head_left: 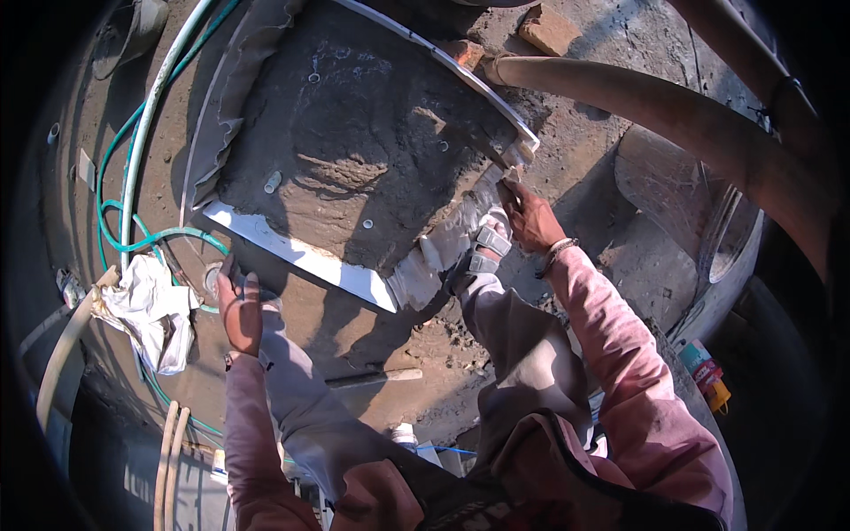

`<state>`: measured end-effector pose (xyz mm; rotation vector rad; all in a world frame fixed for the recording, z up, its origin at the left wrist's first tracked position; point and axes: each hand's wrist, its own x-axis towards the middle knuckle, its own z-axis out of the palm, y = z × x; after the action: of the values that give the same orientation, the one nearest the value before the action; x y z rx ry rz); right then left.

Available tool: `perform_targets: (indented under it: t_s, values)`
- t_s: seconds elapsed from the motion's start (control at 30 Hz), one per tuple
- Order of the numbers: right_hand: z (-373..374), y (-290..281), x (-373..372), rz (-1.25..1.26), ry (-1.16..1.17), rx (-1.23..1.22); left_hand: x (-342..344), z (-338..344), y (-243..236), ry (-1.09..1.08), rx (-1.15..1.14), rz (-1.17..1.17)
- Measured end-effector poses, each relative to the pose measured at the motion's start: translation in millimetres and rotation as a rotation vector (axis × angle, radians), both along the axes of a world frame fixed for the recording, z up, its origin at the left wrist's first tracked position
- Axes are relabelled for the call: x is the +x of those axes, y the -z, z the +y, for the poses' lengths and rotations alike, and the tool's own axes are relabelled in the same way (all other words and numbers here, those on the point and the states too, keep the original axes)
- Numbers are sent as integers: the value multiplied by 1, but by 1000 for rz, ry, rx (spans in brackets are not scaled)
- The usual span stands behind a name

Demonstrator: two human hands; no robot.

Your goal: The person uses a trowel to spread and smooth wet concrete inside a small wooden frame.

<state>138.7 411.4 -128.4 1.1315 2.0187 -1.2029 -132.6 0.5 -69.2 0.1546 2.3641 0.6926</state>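
Observation:
My right hand (531, 218) is closed round the grip of a trowel (489, 149), its dark narrow blade angled up-left over the frame's right edge. Wet grey mortar (328, 133) fills a four-sided frame with white edging (297, 255). Several short white pipe ends stick out of the mortar. Crumpled plastic sheeting (443, 241) lines the frame's right side, just beside my right hand. My left hand (240, 311) is held in front of my left knee, fingers stretched and apart, with nothing visible in it. My sandalled right foot (489, 250) stands close to the sheeting.
A green hose (111, 190) and a pale pipe (146, 142) run along the left, near a crumpled white sack (150, 310). A thick brown pipe (655, 93) crosses the upper right, by a broken brick (549, 31). A curved metal sheet (673, 190) lies at right. A wooden strip (376, 379) lies between my legs.

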Motion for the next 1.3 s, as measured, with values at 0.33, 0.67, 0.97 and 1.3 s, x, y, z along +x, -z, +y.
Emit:
perform_targets:
  t_s: [0.33, 0.67, 0.97, 1.3]
  values:
    - [25, -9, 32, 130, 21, -8, 154, 133, 41, 522, 199, -362]
    - [5, 36, 50, 433, 253, -13, 81, 279, 240, 1026, 313, 417]
    - [-47, 26, 88, 509, 457, 19, 91, 299, 245, 1285, 254, 481]
    - [-79, 25, 93, 522, 495, 103, 77, 292, 257, 1400, 276, 524]
